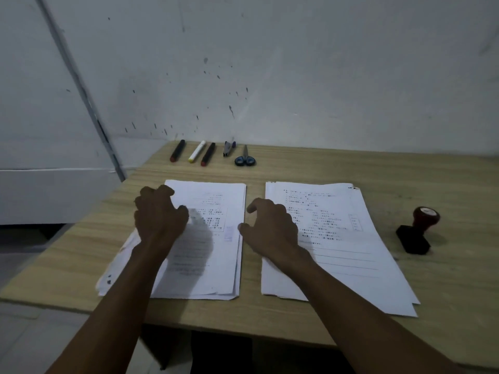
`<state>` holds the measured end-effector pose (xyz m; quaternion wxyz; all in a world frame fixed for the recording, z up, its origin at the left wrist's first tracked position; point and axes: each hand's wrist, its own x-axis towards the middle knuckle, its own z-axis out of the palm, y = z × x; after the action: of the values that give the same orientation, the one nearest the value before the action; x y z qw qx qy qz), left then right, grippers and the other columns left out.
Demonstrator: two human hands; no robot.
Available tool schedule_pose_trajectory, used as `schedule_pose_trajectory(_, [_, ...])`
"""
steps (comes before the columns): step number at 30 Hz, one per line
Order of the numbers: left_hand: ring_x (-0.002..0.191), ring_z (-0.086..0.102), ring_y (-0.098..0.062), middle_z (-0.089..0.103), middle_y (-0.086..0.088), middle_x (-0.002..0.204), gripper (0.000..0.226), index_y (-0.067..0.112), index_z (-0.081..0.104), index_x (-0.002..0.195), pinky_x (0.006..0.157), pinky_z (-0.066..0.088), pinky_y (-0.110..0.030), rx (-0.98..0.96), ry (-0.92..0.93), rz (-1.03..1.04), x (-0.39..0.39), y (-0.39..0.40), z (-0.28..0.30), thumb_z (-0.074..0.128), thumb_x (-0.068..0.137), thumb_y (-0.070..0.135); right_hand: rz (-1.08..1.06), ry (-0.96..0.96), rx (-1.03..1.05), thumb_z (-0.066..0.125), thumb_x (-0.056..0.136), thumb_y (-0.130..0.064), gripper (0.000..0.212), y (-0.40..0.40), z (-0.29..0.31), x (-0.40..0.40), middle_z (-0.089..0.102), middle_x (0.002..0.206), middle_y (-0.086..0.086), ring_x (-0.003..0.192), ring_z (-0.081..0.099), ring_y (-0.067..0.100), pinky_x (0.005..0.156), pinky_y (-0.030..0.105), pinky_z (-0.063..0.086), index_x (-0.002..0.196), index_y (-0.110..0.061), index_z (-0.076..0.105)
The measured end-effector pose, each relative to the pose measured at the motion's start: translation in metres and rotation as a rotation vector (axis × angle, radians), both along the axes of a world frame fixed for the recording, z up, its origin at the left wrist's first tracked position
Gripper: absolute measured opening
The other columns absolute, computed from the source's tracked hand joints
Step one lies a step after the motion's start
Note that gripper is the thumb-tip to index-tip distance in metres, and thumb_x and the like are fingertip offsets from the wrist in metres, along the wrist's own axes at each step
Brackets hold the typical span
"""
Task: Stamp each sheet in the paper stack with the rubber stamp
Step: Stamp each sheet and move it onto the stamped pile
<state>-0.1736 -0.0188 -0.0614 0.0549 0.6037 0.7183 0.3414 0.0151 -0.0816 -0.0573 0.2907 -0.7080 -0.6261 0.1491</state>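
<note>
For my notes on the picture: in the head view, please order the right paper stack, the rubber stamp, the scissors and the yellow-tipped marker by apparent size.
1. right paper stack
2. rubber stamp
3. scissors and yellow-tipped marker: they look alike; both lie farthest from the camera, so unranked.

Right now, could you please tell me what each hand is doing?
Left hand: loosely curled over the left paper stack, holding nothing.
Right hand: open, holding nothing.

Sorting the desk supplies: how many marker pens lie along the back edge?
3: black marker with red end leftmost, white marker with yellow end in the middle, second black red-ended marker rightmost.
</note>
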Motion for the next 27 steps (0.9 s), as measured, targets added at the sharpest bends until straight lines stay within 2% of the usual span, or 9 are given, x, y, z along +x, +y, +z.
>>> schedule_pose_trajectory(4, [0.098, 0.060, -0.029, 0.062, -0.014, 0.109, 0.029, 0.010, 0.067, 0.108, 0.081, 0.044, -0.034, 0.193, -0.065, -0.236, 0.044, -0.005, 0.001, 0.071, 0.079, 0.016, -0.070, -0.038, 0.046, 0.066, 0.087, -0.035, 0.035, -0.013, 0.005, 0.033, 0.067, 0.103, 0.000, 0.102, 0.061, 0.020, 0.075, 0.028, 0.040, 0.120, -0.026, 0.059])
schedule_pose_trajectory(8, [0.086, 0.063, -0.017, 0.066, -0.006, 0.101, 0.023, 0.011, 0.068, 0.102, 0.073, 0.046, -0.027, 0.238, -0.074, -0.484, 0.101, -0.014, 0.002, 0.072, 0.080, 0.017, -0.184, -0.129, 0.136, 0.065, 0.089, -0.034, 0.029, -0.032, 0.009, 0.076, 0.069, 0.100, -0.004, 0.100, 0.064, 0.018, 0.074, 0.026, 0.040, 0.116, -0.026, 0.064])
schedule_pose_trajectory(11, [0.085, 0.062, -0.012, 0.064, -0.001, 0.100, 0.022, 0.014, 0.068, 0.102, 0.076, 0.052, -0.033, 0.225, -0.082, -0.622, 0.143, -0.022, -0.002, 0.072, 0.080, 0.019, -0.279, -0.218, 0.219, 0.062, 0.090, -0.030, 0.025, -0.046, 0.014, 0.111, 0.065, 0.106, -0.004, 0.099, 0.062, 0.019, 0.071, 0.027, 0.039, 0.114, -0.025, 0.064])
schedule_pose_trajectory(15, [0.086, 0.061, -0.014, 0.062, 0.001, 0.098, 0.018, 0.017, 0.066, 0.097, 0.078, 0.051, -0.041, 0.200, -0.117, -0.771, 0.190, -0.031, -0.011, 0.071, 0.080, 0.018, -0.402, -0.270, 0.320, 0.065, 0.085, -0.021, 0.029, -0.058, 0.017, 0.156, 0.057, 0.110, 0.002, 0.106, 0.056, 0.024, 0.071, 0.033, 0.043, 0.114, -0.021, 0.062])
schedule_pose_trajectory(18, [0.090, 0.060, -0.015, 0.060, 0.003, 0.097, 0.017, 0.018, 0.065, 0.095, 0.079, 0.050, -0.041, 0.169, -0.113, -0.841, 0.218, -0.037, -0.017, 0.071, 0.080, 0.019, -0.511, -0.306, 0.369, 0.070, 0.078, -0.016, 0.037, -0.066, 0.015, 0.186, 0.051, 0.113, 0.005, 0.112, 0.046, 0.025, 0.064, 0.033, 0.040, 0.114, -0.017, 0.060])
schedule_pose_trajectory(21, [0.094, 0.060, -0.019, 0.059, 0.003, 0.097, 0.017, 0.018, 0.066, 0.096, 0.079, 0.049, -0.038, 0.165, -0.094, -0.878, 0.236, -0.040, -0.022, 0.071, 0.079, 0.020, -0.601, -0.279, 0.441, 0.075, 0.069, -0.013, 0.048, -0.071, 0.010, 0.209, 0.046, 0.110, 0.009, 0.109, 0.041, 0.027, 0.061, 0.031, 0.039, 0.113, -0.014, 0.057])
schedule_pose_trajectory(23, [0.095, 0.059, -0.021, 0.060, 0.003, 0.098, 0.018, 0.018, 0.066, 0.096, 0.079, 0.050, -0.039, 0.156, -0.081, -0.885, 0.243, -0.039, -0.025, 0.070, 0.079, 0.020, -0.658, -0.297, 0.412, 0.077, 0.066, -0.019, 0.057, -0.073, 0.008, 0.220, 0.044, 0.113, 0.011, 0.108, 0.038, 0.029, 0.063, 0.033, 0.041, 0.117, -0.014, 0.053])
schedule_pose_trajectory(27, [0.096, 0.058, -0.020, 0.060, 0.003, 0.098, 0.017, 0.019, 0.066, 0.095, 0.082, 0.049, -0.039, 0.119, -0.069, -0.885, 0.248, -0.035, -0.029, 0.070, 0.078, 0.020, -0.657, -0.282, 0.086, 0.076, 0.073, -0.046, 0.073, -0.072, 0.003, 0.234, 0.038, 0.127, 0.013, 0.118, 0.037, 0.033, 0.076, 0.041, 0.043, 0.131, -0.021, 0.041])
